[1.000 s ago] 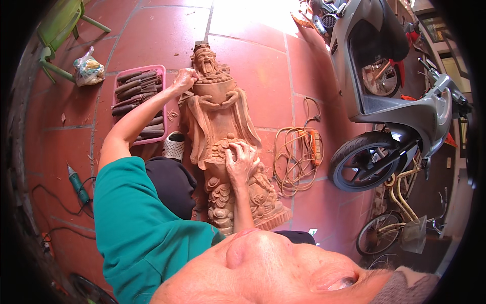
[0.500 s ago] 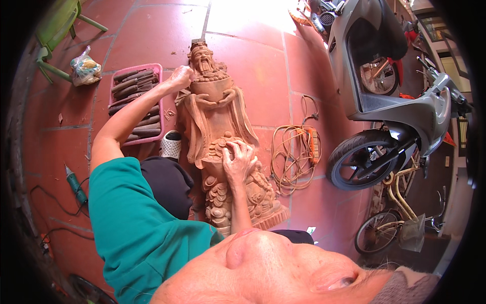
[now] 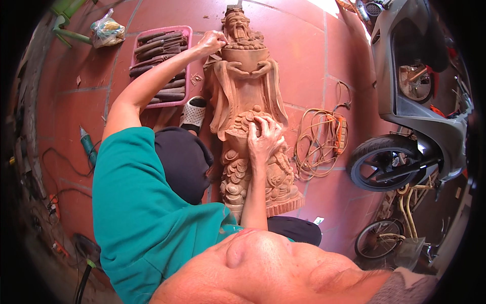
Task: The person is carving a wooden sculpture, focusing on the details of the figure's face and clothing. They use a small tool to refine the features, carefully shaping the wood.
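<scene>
A carved wooden statue [image 3: 250, 93] of a bearded figure in a robe lies lengthwise on the floor before me, its head at the far end. My left hand [image 3: 211, 42] is closed at the figure's shoulder, beside the beard; whatever its fingers pinch is too small or hidden to make out. On the pile of carved coins [image 3: 244, 120] lower down rests my right hand [image 3: 265, 138], fingers bent and apart, thumb spread from them. I see no tool in it. Left of the statue, a pink basket [image 3: 189, 63] holds several dark-handled tools [image 3: 161, 48].
A white perforated shoe [image 3: 193, 112] is by the basket. Right of the statue lie a coiled cable [image 3: 306, 152] and an orange power strip [image 3: 341, 136]. A grey scooter [image 3: 405, 101] and a bicycle [image 3: 379, 237] stand farther right. At left are a green power tool [image 3: 88, 146] and a plastic bag [image 3: 107, 33].
The whole view has shifted, so the statue, basket and scooter appear farther right and mostly higher. Both hands stay at about the same places on the statue; the right fingers look slightly more bent.
</scene>
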{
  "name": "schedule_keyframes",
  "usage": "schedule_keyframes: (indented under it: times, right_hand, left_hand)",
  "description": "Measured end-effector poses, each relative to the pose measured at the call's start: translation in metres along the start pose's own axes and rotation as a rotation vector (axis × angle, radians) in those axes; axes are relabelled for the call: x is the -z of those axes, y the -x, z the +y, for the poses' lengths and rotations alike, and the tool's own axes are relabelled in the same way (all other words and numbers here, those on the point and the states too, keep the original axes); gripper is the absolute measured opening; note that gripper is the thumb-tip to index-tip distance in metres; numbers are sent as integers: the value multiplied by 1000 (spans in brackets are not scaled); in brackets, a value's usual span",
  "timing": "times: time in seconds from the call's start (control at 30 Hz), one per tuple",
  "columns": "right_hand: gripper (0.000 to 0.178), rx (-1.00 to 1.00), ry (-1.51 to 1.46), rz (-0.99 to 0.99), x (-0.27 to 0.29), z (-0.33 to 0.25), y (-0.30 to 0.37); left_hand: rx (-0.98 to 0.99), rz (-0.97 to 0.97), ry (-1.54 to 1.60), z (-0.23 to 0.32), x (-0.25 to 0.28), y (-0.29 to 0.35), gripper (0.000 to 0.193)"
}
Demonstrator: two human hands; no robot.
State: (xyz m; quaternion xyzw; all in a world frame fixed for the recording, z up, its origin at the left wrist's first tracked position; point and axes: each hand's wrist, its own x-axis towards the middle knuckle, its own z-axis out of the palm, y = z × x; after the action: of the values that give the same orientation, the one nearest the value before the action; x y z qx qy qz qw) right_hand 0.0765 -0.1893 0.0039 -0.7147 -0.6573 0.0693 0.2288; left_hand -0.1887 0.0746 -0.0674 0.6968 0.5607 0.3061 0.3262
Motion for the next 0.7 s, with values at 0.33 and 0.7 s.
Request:
schedule_keyframes:
  times: [0.33,0.7]
  right_hand:
    - [23,-26,4,-28,1,1,-1]
    - [22,3,27,0,1,2,-2]
  left_hand:
    - [-46,-57,-115,6,15,-1,14]
    - [44,-57,81,11,6,9,22]
